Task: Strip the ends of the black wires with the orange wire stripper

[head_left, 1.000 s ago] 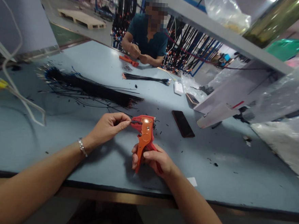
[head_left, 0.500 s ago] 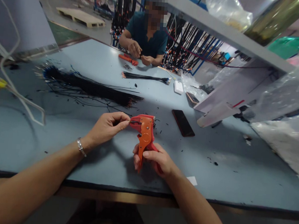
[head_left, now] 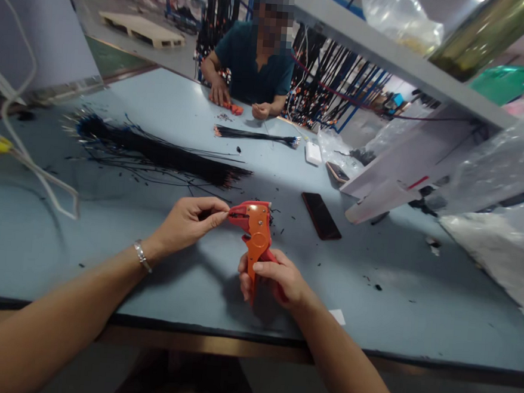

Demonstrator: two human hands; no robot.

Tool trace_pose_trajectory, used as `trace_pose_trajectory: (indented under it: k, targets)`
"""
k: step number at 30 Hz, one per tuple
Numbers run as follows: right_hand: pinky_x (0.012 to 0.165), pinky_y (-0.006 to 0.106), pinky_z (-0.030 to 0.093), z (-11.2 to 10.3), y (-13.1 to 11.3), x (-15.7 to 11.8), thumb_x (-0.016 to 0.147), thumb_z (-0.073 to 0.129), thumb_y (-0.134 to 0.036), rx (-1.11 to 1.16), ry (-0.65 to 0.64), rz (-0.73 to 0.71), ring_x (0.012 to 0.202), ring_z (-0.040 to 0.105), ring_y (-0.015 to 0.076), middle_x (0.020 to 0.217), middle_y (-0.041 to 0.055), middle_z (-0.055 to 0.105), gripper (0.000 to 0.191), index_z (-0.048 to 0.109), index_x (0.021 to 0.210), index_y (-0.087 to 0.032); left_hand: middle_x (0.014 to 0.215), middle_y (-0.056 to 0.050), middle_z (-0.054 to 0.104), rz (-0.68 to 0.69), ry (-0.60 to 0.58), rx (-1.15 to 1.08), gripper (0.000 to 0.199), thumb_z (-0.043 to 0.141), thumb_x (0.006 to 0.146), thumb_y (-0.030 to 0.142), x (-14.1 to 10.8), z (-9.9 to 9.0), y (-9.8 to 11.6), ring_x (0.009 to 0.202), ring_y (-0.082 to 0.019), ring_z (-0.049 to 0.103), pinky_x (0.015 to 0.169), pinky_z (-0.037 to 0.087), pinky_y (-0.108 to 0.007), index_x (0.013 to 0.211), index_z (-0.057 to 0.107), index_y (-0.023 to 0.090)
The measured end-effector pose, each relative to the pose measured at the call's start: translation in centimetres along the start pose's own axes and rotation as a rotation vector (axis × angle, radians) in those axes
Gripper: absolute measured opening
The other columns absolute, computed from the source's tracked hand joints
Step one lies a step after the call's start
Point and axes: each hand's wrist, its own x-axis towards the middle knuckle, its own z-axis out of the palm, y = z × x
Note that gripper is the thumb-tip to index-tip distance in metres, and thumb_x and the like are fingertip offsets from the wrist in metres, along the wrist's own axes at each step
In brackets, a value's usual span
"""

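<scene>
My right hand (head_left: 278,278) is wrapped round the handles of an orange and red wire stripper (head_left: 260,223), held upright above the table with its jaws pointing left. At the jaw tip my left hand (head_left: 197,219) is closed, thumb and forefinger pinching what looks like a thin black wire; most of it is hidden by the fingers. Beyond my hands lies a thick bundle of black wires (head_left: 157,150), its ends fanned out at the left. Small black scraps are scattered around the stripper.
A phone (head_left: 321,215) lies right of the stripper. Across the table, a co-worker (head_left: 253,70) has one hand on another orange tool (head_left: 233,108), near a smaller wire bundle (head_left: 255,136). White cables (head_left: 43,175) hang at the left; plastic bags (head_left: 511,154) lie at the right.
The stripper's orange handle has come closer to the red one in my right hand. My left hand stays at the jaws. The co-worker's hands have parted, one reaching onto the orange tool.
</scene>
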Motion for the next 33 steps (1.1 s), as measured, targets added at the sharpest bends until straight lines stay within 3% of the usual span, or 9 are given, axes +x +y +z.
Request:
trace_pose_trajectory:
  k: [33]
  targets:
    - [0.039, 0.020, 0.043, 1.3, 1.6, 0.7, 0.075, 0.070, -0.047, -0.112, 0.120, -0.104, 0.039, 0.054, 0.0108, 0.051, -0.0009, 0.059, 0.035, 0.060, 0.075, -0.013, 0.073, -0.001, 0.063, 0.007, -0.013, 0.049, 0.026, 0.051, 0.087, 0.036, -0.3, 0.1, 0.3, 0.067, -0.014, 0.054, 0.064, 0.042, -0.023, 0.084, 0.065, 0.014]
